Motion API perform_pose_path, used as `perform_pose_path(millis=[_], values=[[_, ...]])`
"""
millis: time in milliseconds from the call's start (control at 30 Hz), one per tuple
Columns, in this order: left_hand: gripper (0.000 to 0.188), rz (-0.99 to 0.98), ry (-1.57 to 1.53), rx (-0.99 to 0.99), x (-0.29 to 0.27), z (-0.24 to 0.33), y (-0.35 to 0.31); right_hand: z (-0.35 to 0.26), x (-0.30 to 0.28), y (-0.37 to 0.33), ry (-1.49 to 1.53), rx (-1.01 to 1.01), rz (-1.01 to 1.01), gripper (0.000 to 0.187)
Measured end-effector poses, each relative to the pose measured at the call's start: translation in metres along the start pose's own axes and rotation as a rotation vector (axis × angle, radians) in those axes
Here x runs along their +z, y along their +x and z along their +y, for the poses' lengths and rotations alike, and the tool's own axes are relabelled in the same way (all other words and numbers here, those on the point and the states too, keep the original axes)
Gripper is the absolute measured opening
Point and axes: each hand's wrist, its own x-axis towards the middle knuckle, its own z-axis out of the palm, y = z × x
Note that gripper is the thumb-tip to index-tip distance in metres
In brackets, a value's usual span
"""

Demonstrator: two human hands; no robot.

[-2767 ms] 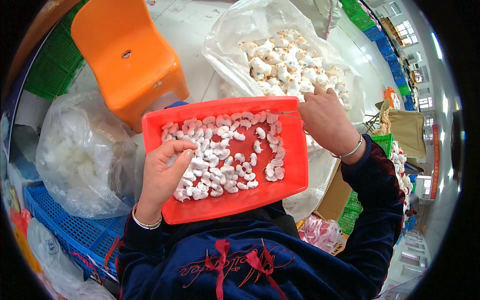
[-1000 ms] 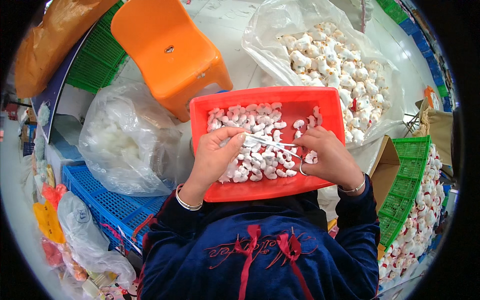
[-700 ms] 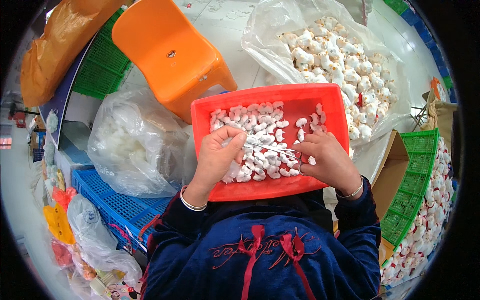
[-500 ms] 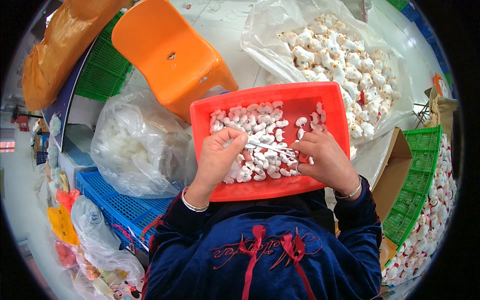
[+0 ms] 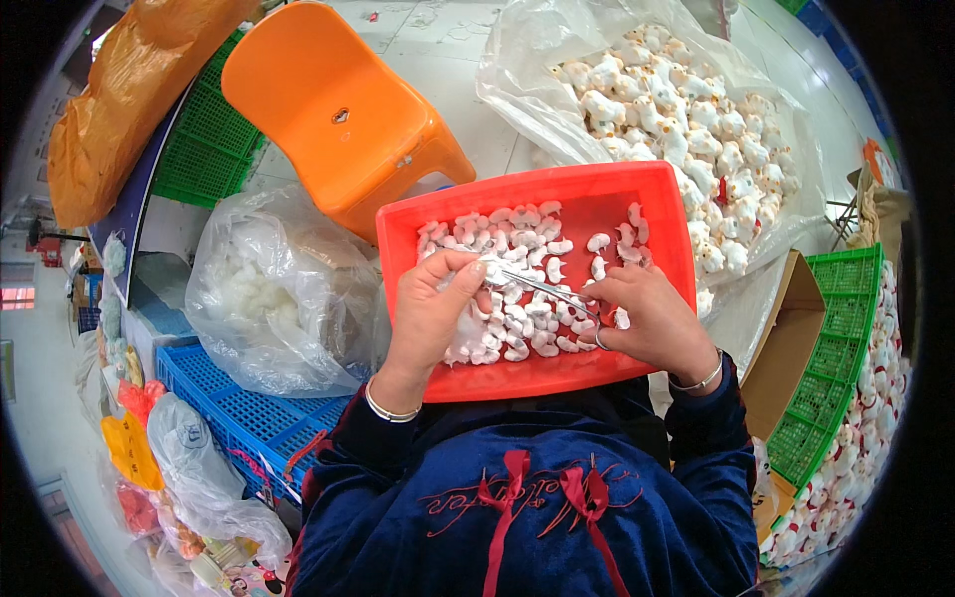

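Over a red plastic tub [image 5: 537, 382], both of my hands are at work. My left hand [image 5: 423, 313] pinches a small white plush piece [image 5: 494, 270] between thumb and fingers. My right hand [image 5: 652, 313] grips long metal forceps [image 5: 545, 288], whose tips reach the piece at my left fingertips. Whether the tips are inside the piece or only against it cannot be seen. Many small curved white plush pieces [image 5: 522, 318] lie loose in the tub. Fluffy white stuffing [image 5: 468, 340] shows beneath my left hand.
An orange plastic chair [image 5: 328, 109] stands beyond the tub. A clear bag of stuffing [image 5: 269, 298] rests at left near a blue crate [image 5: 239, 408]. Far right, a large clear bag holds white plush toys [image 5: 686, 119]. A cardboard box [image 5: 786, 348] and green crate [image 5: 826, 368] stand right.
The forceps' tips have moved left to the white piece at my left fingertips, and the shaft slants more. My right hand has turned slightly and shifted a little downward.
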Motion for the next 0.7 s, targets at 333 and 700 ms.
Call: perform_pose_path(millis=[333, 700], values=[[0.013, -0.016, 0.021, 0.009, -0.0048, -0.0040, 0.0014, -0.0032, 0.0065, 0.0042, 0.109, -0.089, 0.061, 0.032], [0.014, -0.063, 0.041, -0.001, -0.0004, 0.0003, -0.0021, -0.0038, 0.0105, 0.0061, 0.308, -0.060, -0.002, 0.034]])
